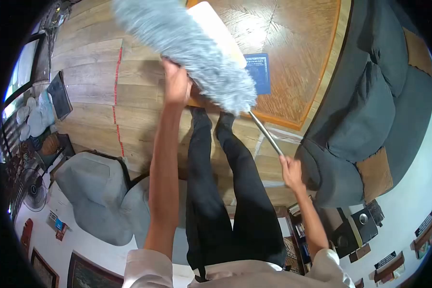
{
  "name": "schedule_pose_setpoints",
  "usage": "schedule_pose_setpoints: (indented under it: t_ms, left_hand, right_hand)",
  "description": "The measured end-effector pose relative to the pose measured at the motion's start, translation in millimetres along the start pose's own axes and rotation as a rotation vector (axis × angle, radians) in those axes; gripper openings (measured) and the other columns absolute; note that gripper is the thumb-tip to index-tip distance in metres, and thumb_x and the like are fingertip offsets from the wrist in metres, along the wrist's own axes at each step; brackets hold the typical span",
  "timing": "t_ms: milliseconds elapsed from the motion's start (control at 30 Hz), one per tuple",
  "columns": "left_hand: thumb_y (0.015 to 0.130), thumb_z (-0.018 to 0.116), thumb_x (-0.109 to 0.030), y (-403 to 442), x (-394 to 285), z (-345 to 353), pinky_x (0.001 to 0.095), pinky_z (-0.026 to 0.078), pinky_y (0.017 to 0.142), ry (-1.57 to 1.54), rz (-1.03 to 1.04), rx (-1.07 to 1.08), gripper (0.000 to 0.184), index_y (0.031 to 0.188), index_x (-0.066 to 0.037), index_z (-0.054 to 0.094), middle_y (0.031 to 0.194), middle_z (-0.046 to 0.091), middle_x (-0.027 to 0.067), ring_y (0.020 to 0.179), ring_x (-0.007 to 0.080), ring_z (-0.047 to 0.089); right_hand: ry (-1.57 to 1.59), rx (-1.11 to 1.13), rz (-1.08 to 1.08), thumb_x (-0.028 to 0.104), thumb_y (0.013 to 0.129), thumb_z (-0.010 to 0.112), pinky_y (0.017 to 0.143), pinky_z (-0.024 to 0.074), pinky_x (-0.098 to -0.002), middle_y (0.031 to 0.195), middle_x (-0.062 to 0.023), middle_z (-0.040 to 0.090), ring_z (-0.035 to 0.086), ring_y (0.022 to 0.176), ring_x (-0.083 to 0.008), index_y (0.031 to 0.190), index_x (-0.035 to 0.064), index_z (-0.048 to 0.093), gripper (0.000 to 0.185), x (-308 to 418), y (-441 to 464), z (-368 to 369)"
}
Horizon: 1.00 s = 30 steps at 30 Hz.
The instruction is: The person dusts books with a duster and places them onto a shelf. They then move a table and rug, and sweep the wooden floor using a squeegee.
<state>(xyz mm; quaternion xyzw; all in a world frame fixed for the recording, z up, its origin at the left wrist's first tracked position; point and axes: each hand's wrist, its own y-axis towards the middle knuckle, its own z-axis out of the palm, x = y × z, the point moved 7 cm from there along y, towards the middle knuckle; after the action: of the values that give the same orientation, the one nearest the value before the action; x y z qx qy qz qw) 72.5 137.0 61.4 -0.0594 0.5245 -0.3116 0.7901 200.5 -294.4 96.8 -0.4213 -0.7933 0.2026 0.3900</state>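
Observation:
A long fluffy grey duster [197,55] slants across the upper middle, over the edge of a wooden table [293,53]. Its metal pole [266,133] runs down to the right, with my right hand [292,172] wrapped round it. My left hand [176,84] is raised at the duster's lower left side; its fingers are partly hidden by the fluff, and whether they grip it does not show. Beyond the duster lie a white board-like item [218,26] and a dark blue booklet [258,72] on the table.
A dark grey sofa [360,115] with tan cushions curves along the right. Light grey armchairs [93,192] stand at the lower left. Red tape [115,96] marks the wooden floor. A fan [33,190] is at the far left, and shelves [300,235] stand behind my right arm.

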Motion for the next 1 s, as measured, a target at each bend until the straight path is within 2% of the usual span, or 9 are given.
schedule_pose_setpoints:
  t_ms: [167,300,367,533,633,733,833,967,1000]
  left_hand:
    - [0.095,0.052,-0.006,-29.0,-2.6,21.6,0.0342,0.04,0.101,0.23,0.012,0.1,0.062,0.148,-0.008,0.019,0.141,0.041,0.0135,0.124,0.021,0.044]
    - [0.096,0.054,-0.005,-32.0,6.2,18.0,0.0341,0.04,0.102,0.14,0.026,0.028,0.064,0.148,-0.004,0.017,0.14,0.041,0.0146,0.123,0.0198,0.045]
    - [0.095,0.053,-0.001,-43.5,-14.3,39.0,0.033,0.035,0.105,0.286,0.26,0.239,0.054,0.141,0.003,0.025,0.134,0.044,0.0121,0.122,0.0193,0.046]
    - [0.094,0.053,0.002,-60.8,-14.0,28.5,0.0327,0.038,0.102,0.504,0.207,0.255,0.046,0.134,0.004,0.031,0.132,0.047,0.0149,0.119,0.0191,0.046]
    - [0.097,0.048,-0.004,-73.2,-30.4,19.1,0.034,0.042,0.095,0.779,0.52,0.167,0.032,0.128,0.004,0.044,0.115,0.058,0.019,0.109,0.0288,0.057]
    - [0.097,0.048,-0.007,-86.9,-30.5,30.4,0.0358,0.043,0.094,0.85,0.253,0.177,0.034,0.129,0.004,0.044,0.114,0.06,0.0217,0.106,0.0324,0.059]
    - [0.096,0.051,-0.005,-95.8,-37.4,29.9,0.0321,0.045,0.088,0.892,0.411,0.17,0.035,0.13,0.002,0.045,0.105,0.062,0.0189,0.101,0.0211,0.06]
    - [0.097,0.05,-0.006,-105.5,-39.1,17.2,0.0329,0.048,0.082,1.09,0.443,0.312,0.033,0.129,0.001,0.047,0.101,0.064,0.0187,0.092,0.0232,0.063]
    - [0.092,0.052,-0.003,-110.2,-50.6,29.1,0.0365,0.048,0.084,1.012,0.459,0.249,0.033,0.125,0.003,0.051,0.102,0.065,0.0203,0.094,0.0309,0.064]
  right_hand:
    - [0.045,-0.113,0.149,0.044,0.096,0.052,0.049,0.0333,-0.0422,0.053,-0.0188,0.035,0.035,0.047,-0.0294,0.066,-0.0029,0.049,0.056,9.2,-24.2,-8.8]
    - [0.046,-0.099,0.111,0.045,0.096,0.052,0.049,0.0324,-0.0412,0.052,-0.0157,0.032,0.032,0.047,-0.0236,0.065,-0.0032,0.048,0.058,-17.0,-33.6,-7.2]
    - [0.06,-0.07,0.214,0.045,0.096,0.053,0.048,0.0306,-0.0396,0.053,-0.0129,0.029,0.029,0.049,-0.0191,0.064,-0.0033,0.045,0.058,-22.5,-37.5,-12.6]
    - [0.157,-0.137,0.081,0.042,0.096,0.053,0.047,0.0277,-0.0373,0.054,-0.0083,0.026,0.028,0.053,-0.0125,0.061,-0.0005,0.037,0.057,-15.1,-57.1,-45.3]
    - [0.094,-0.086,0.082,0.042,0.096,0.053,0.047,0.0276,-0.0372,0.056,-0.0076,0.024,0.028,0.054,-0.0119,0.062,-0.0011,0.037,0.057,-3.5,-58.4,-68.0]
    - [0.099,-0.166,0.174,0.041,0.096,0.053,0.047,0.0282,-0.0374,0.055,-0.0079,0.025,0.028,0.053,-0.0114,0.062,-0.001,0.037,0.056,-9.6,-58.8,-71.3]
    - [0.152,-0.192,0.065,0.038,0.096,0.054,0.047,0.029,-0.0374,0.055,-0.008,0.026,0.028,0.054,-0.0112,0.062,-0.0012,0.037,0.055,-16.6,-70.7,-66.5]
    - [0.062,-0.029,0.066,0.035,0.096,0.055,0.047,0.0298,-0.0379,0.055,-0.0101,0.026,0.028,0.051,-0.0146,0.063,-0.002,0.039,0.052,-15.1,-86.9,-73.6]
    - [0.074,-0.056,0.093,0.036,0.096,0.055,0.047,0.0307,-0.0391,0.055,-0.013,0.027,0.029,0.049,-0.0175,0.064,-0.0027,0.041,0.052,-7.9,-89.8,-78.8]
